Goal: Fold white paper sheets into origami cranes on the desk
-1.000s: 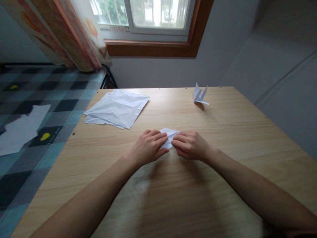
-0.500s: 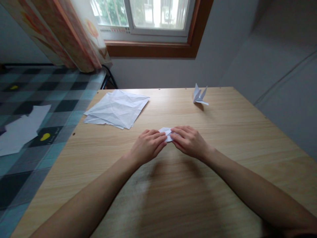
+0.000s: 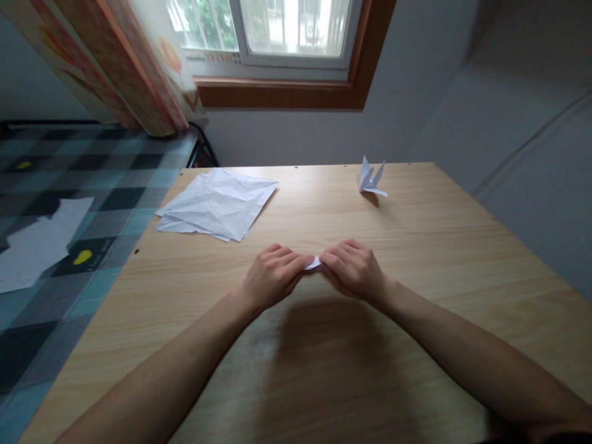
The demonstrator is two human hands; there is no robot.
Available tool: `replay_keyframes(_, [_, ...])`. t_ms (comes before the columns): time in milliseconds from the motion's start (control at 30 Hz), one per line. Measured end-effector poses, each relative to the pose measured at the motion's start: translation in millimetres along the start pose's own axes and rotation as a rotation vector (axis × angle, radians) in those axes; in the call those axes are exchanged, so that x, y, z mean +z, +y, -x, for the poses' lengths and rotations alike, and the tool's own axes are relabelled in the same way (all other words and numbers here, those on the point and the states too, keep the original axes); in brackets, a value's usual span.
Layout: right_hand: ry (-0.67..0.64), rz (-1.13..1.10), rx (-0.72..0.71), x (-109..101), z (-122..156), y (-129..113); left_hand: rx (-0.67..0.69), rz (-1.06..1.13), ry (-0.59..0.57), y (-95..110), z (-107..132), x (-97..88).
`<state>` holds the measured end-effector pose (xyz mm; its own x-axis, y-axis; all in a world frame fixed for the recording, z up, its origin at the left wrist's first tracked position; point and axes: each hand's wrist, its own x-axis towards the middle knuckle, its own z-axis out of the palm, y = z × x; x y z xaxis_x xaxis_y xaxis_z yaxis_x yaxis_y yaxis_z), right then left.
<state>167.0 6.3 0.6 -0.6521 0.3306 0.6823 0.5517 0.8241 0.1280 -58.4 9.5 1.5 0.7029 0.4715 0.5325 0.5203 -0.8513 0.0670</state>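
A small folded piece of white paper [image 3: 314,264] shows between my two hands over the middle of the wooden table [image 3: 439,259]. My left hand [image 3: 276,274] grips its left end, fingers closed together. On its right end, my right hand [image 3: 354,268] is closed in the same way. Most of the paper is hidden under the fingers; only a narrow strip is visible. Beyond my right hand, a folded white paper crane [image 3: 370,179] stands near the table's far edge.
Creased white paper sheets [image 3: 219,200] lie stacked at the table's far left. On the left, a bed with a checked cover [image 3: 115,197] carries more white paper [image 3: 46,237]. Behind the table are a wall and a window [image 3: 296,31], with a curtain [image 3: 139,68] beside it.
The hands have closed further around the folded paper, and less of it shows between them. The view has shifted very slightly; the crane and sheets have stayed put.
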Motion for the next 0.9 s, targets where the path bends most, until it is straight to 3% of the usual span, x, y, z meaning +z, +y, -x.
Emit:
replay_keyframes(200, [0.027,0.095,0.017,-2,2,3,-0.060,-0.018,0.010,3,0,-2.9])
replay_keyframes(333, [0.046,0.006,0.094,2,5,2,-0.129,0.042,-0.039,4,-1,-4.5])
replay_keyframes(433, [-0.032,-0.073,0.227,7,6,0,-0.283,0.039,-0.121,5,-3,-4.6])
replay_keyframes(533, [-0.196,-0.049,0.386,12,5,0,-0.405,-0.043,-0.191,4,-4,-2.5])
replay_keyframes(667, [-0.370,-0.018,0.460,14,4,1,-0.351,-0.085,-0.166,1,-4,1.4])
replay_keyframes(900, [-0.376,0.036,0.451,12,4,1,-0.308,-0.165,-0.092,2,-2,1.9])
